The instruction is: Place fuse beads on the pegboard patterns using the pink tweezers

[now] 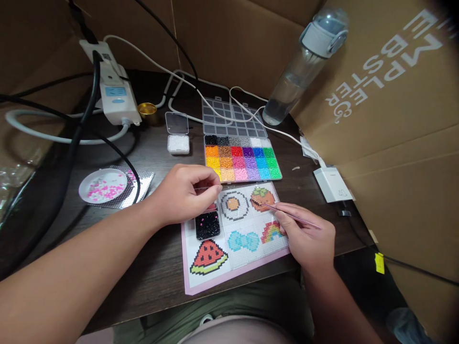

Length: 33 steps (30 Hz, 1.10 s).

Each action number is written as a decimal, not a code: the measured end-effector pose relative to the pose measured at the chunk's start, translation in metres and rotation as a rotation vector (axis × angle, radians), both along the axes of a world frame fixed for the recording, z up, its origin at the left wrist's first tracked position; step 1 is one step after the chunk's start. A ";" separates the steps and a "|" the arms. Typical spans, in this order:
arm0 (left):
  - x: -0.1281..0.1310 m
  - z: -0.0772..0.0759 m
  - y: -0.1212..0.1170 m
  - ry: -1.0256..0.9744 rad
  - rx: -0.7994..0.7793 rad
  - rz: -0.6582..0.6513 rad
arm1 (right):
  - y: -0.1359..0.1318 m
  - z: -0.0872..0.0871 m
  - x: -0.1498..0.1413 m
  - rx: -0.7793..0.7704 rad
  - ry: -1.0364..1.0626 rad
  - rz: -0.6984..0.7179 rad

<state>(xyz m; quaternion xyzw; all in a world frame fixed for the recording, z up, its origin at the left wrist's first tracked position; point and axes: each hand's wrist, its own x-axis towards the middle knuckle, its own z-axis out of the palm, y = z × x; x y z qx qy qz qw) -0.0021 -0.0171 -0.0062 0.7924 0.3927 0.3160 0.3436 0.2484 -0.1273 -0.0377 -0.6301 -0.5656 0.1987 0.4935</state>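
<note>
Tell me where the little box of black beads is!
The little box of black beads sits slightly left of centre in the head view, just below the left hand and above the watermelon picture.

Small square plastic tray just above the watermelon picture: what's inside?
The square plastic tray holds tiny black beads, a few pink beads on top; anything beneath that layer is covered.

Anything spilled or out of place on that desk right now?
Yes. A few pink beads sit among the black beads, a stray colour there. Also, a white cable passes over the bead box's open lid, an awkward spot.
</note>
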 end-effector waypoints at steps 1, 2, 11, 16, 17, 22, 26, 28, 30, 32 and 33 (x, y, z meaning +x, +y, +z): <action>0.000 0.000 0.000 0.000 0.002 0.001 | 0.000 0.000 0.000 0.000 0.001 0.000; 0.000 0.000 0.000 0.001 0.004 0.001 | 0.000 -0.001 0.000 -0.003 0.000 0.001; 0.000 0.000 0.000 0.004 0.007 0.006 | 0.001 -0.001 0.000 -0.004 0.003 -0.008; 0.000 0.000 0.001 0.007 0.013 0.007 | 0.000 0.000 0.000 -0.008 0.000 -0.014; 0.000 0.000 0.001 0.009 0.014 0.006 | 0.000 0.000 0.000 -0.007 0.005 -0.015; -0.001 0.000 0.000 0.008 0.007 0.002 | 0.000 0.000 -0.001 0.001 0.028 -0.021; 0.000 0.000 0.000 0.014 -0.004 0.004 | 0.000 0.000 0.000 -0.003 0.023 -0.019; 0.000 0.000 0.001 0.018 -0.010 0.005 | 0.000 -0.001 0.000 0.004 0.027 -0.017; 0.000 0.000 0.001 0.022 -0.010 0.006 | 0.000 -0.001 0.000 0.010 0.032 -0.015; 0.000 0.000 0.001 0.022 -0.004 0.007 | 0.000 -0.002 0.001 0.011 0.039 -0.014; 0.000 -0.001 0.001 0.021 0.001 0.009 | 0.000 -0.002 0.001 0.013 0.043 -0.017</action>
